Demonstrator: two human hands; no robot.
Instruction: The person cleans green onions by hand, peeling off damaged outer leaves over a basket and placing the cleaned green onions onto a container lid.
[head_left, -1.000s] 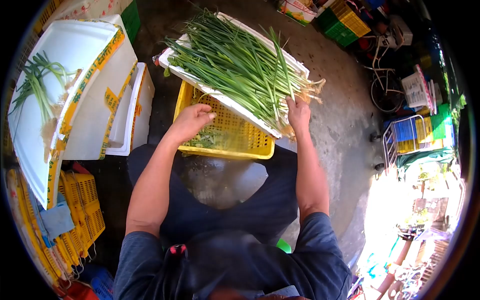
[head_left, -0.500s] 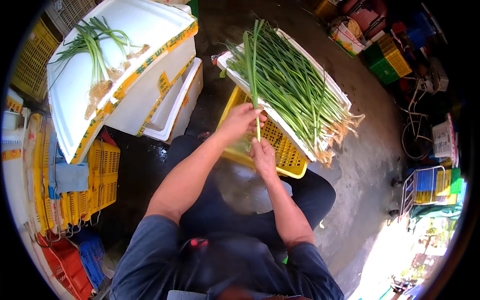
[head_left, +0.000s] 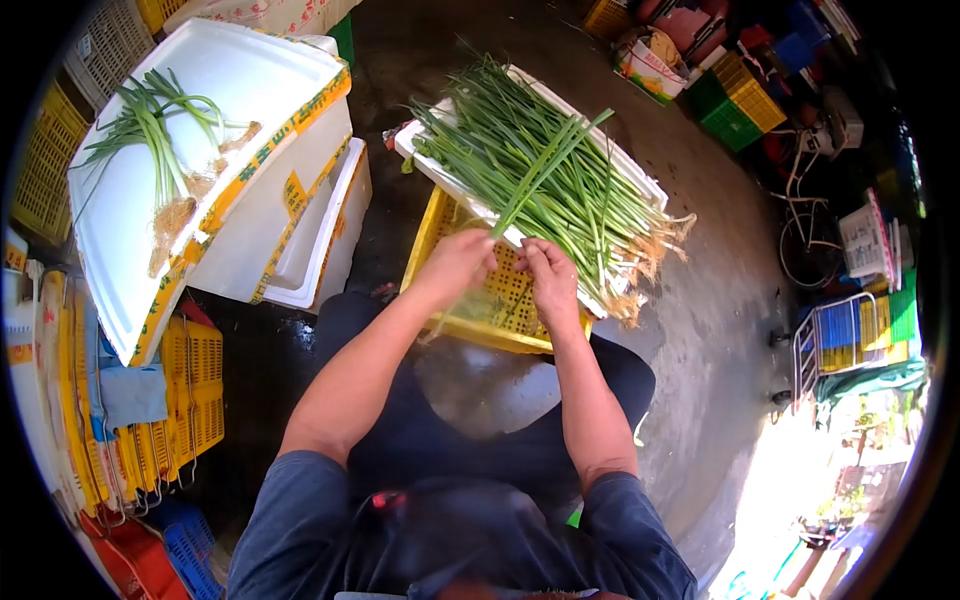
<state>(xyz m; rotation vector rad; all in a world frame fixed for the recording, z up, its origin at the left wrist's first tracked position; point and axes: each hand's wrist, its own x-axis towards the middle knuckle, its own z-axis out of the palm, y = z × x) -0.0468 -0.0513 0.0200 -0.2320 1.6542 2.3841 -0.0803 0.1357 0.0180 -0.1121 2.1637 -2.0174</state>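
My left hand point(head_left: 458, 268) is closed around a green garlic stalk point(head_left: 540, 172), whose long flat leaves point up and to the right over the pile. Its lower end, below that hand, is blurred. Close beside it, my right hand point(head_left: 552, 280) is raised with thumb and fingers pinched together; whatever is between them is too small to make out. A thick pile of green garlic point(head_left: 585, 215) lies on a white foam lid point(head_left: 650, 188), roots toward the lower right. Under the lid and my hands stands a yellow plastic basket point(head_left: 425, 235).
At the left, several green garlic stalks point(head_left: 158, 140) with roots lie on a foam box lid point(head_left: 110, 260) above stacked foam boxes point(head_left: 335, 225). Yellow crates point(head_left: 195, 385) stand at lower left. A metal cart point(head_left: 835, 340) and a green crate point(head_left: 720, 112) are to the right.
My left hand has tilted the stalk from upright to leaning right. My right hand has come off the stalk's lower part and moved up beside the left. The view has shifted slightly.
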